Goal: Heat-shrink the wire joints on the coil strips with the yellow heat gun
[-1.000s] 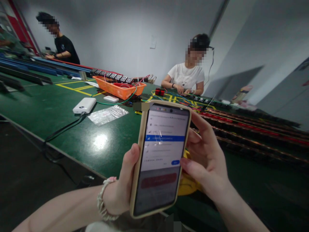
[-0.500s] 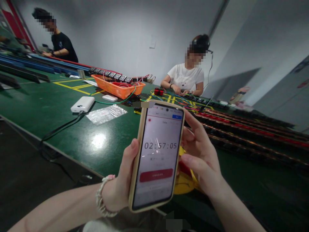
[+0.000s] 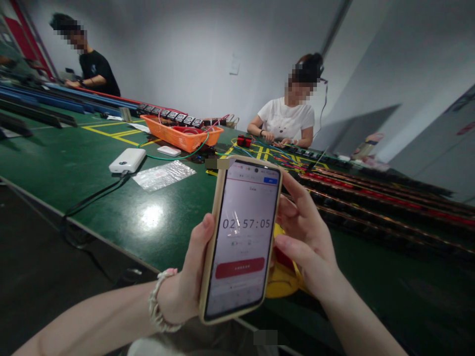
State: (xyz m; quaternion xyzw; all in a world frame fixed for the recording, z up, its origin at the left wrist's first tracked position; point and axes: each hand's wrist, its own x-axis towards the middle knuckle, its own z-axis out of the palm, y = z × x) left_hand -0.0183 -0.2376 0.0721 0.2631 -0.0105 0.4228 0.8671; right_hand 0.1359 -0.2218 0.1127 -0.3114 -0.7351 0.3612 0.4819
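A smartphone (image 3: 243, 237) in a pale cream case stands tilted upright before me. Its lit screen shows 02:57:05 above a red button. My left hand (image 3: 191, 272), with a scrunchie on the wrist, wraps the phone's left edge, thumb along the side. At the right edge my right hand (image 3: 309, 237) is closed on the phone too, its thumb by the rim and its fingers partly hidden behind. A yellow and red item (image 3: 284, 282) shows below, partly covered by the phone and right hand; its kind is unclear.
On the green table (image 3: 178, 212) lie a white power bank (image 3: 128, 160) with a black cable, a clear plastic bag (image 3: 165, 175) and an orange basket (image 3: 181, 133). Long rows of copper-edged strips (image 3: 371, 212) run along the right. Two co-workers (image 3: 285, 118) sit across the table.
The phone has shifted very slightly, and a small red dot near the top of its screen is gone. Both hands keep their hold; the displayed time is the same.
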